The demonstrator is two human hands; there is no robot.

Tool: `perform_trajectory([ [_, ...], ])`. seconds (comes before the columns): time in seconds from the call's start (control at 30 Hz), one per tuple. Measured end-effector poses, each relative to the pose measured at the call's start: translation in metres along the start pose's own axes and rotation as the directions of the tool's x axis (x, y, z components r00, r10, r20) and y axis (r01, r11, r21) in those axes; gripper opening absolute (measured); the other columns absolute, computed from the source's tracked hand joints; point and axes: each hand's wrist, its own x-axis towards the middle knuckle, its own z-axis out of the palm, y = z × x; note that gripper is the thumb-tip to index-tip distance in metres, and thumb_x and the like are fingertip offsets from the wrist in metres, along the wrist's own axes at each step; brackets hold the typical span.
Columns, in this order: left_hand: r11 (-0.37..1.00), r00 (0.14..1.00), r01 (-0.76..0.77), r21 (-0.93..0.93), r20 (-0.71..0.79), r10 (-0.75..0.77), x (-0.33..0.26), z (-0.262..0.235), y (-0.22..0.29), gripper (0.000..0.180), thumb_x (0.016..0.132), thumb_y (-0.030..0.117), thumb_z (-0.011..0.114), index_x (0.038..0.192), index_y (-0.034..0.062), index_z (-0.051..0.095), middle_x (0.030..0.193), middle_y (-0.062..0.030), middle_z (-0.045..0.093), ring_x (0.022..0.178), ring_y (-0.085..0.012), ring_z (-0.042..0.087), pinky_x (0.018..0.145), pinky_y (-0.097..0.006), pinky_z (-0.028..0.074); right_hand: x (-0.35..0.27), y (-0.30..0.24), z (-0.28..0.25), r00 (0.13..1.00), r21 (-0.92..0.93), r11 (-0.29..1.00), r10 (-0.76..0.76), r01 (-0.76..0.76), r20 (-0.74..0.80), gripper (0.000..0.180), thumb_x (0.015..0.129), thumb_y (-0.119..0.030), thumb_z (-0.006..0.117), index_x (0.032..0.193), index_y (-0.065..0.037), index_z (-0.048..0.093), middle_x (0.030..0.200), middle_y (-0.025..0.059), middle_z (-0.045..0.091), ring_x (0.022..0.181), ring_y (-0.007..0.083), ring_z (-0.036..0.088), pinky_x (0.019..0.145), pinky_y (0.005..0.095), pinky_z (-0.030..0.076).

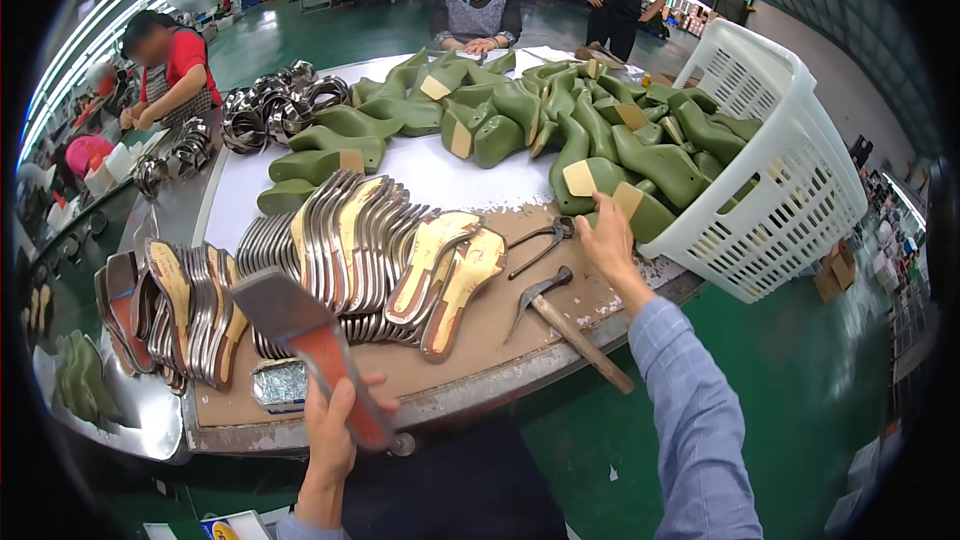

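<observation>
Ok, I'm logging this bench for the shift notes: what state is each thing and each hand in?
Left hand: closed around a flat insole piece, raised off the bench.
Right hand: open, fingers on a green shoe last.
White basket: tipped on its side, lasts spilling out.
Hammer: lying flat, untouched.
Pincers: lying flat, handles slightly apart.
Metal insole plates: stacked on edge in rows.

1. Bright, even light is coming from ceiling strips [110, 15] at upper left and upper right.
2. Glare is flashing off the metal plates [340, 230] and rings [270, 105].
3. Shadows are staying soft and short under the hammer [565, 325].
4. Fisheye distortion is bending the table edge [480, 380]; corners are going black.
5. The held sole [310, 340] is blurring slightly; the background is looking soft.
</observation>
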Motion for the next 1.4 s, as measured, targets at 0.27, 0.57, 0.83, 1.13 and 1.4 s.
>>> perform_trajectory([
  [0.27, 0.970, 0.941, 0.225, -0.092, -0.236, -0.241, -0.088, -0.058, -0.030, 0.066, 0.096, 0.033, 0.064, 0.147, 0.0075, 0.031, 0.119, -0.0246, 0.059, 0.088, -0.0345, 0.068, 0.075, -0.045, 0.058, 0.096, 0.046, 0.008, 0.953, -0.665, 0.690, -0.133, 0.286, 0.271, 0.083, 0.081, -0.005, 0.068, 0.152, -0.036, 0.036, 0.151, 0.0200, 0.039, 0.123, 0.0438, 0.052, 0.095, 0.0508, 0.048],
  [0.57, 0.996, 0.956, -0.080, -0.047, -0.285, 0.063, -0.070, -0.022, -0.012, 0.053, 0.101, 0.018, 0.054, 0.145, 0.0036, 0.029, 0.113, -0.0245, 0.064, 0.085, -0.0325, 0.072, 0.071, -0.041, 0.062, 0.104, -0.044, -0.038, 0.939, 0.036, 0.967, -0.236, 0.252, -0.250, 0.066, 0.083, -0.004, 0.068, 0.142, -0.027, 0.047, 0.131, 0.0194, 0.054, 0.112, 0.0376, 0.062, 0.093, 0.0468, 0.052],
  [0.83, 0.994, 0.987, -0.108, 0.012, -0.117, 0.108, -0.024, 0.021, 0.014, 0.051, 0.105, 0.040, 0.049, 0.141, 0.0090, 0.031, 0.117, -0.0104, 0.056, 0.096, -0.0218, 0.068, 0.073, -0.033, 0.059, -0.024, -0.169, -0.139, 0.940, 0.949, 0.308, -0.301, -0.063, 0.160, 0.054, 0.086, -0.021, 0.080, 0.133, -0.002, 0.058, 0.108, 0.0089, 0.070, 0.095, 0.0178, 0.069, 0.086, 0.0335, 0.057],
  [1.13, 0.767, 0.978, 0.200, -0.610, 0.178, -0.113, -0.109, 0.002, 0.000, 0.080, 0.093, 0.067, 0.039, 0.132, -0.0020, 0.050, 0.110, -0.0216, 0.065, 0.086, -0.0319, 0.070, 0.073, -0.042, 0.061, -0.229, -0.289, -0.072, 0.809, 0.551, 0.626, -0.561, 0.552, -0.175, 0.060, 0.083, -0.013, 0.079, 0.136, -0.004, 0.052, 0.135, 0.0160, 0.054, 0.117, 0.0313, 0.057, 0.101, 0.0435, 0.044],
  [1.4, 0.880, 0.999, -0.042, -0.473, -0.024, 0.035, -0.085, -0.015, 0.002, 0.070, 0.093, 0.050, 0.048, 0.140, -0.0013, 0.048, 0.135, -0.0242, 0.056, 0.115, -0.0295, 0.061, 0.097, -0.041, 0.052, -0.289, -0.225, -0.100, 0.428, 0.753, 0.414, -0.637, -0.512, 0.641, 0.081, 0.082, -0.020, 0.085, 0.138, 0.005, 0.033, 0.138, 0.0183, 0.050, 0.127, 0.0241, 0.050, 0.110, 0.0387, 0.038],
])
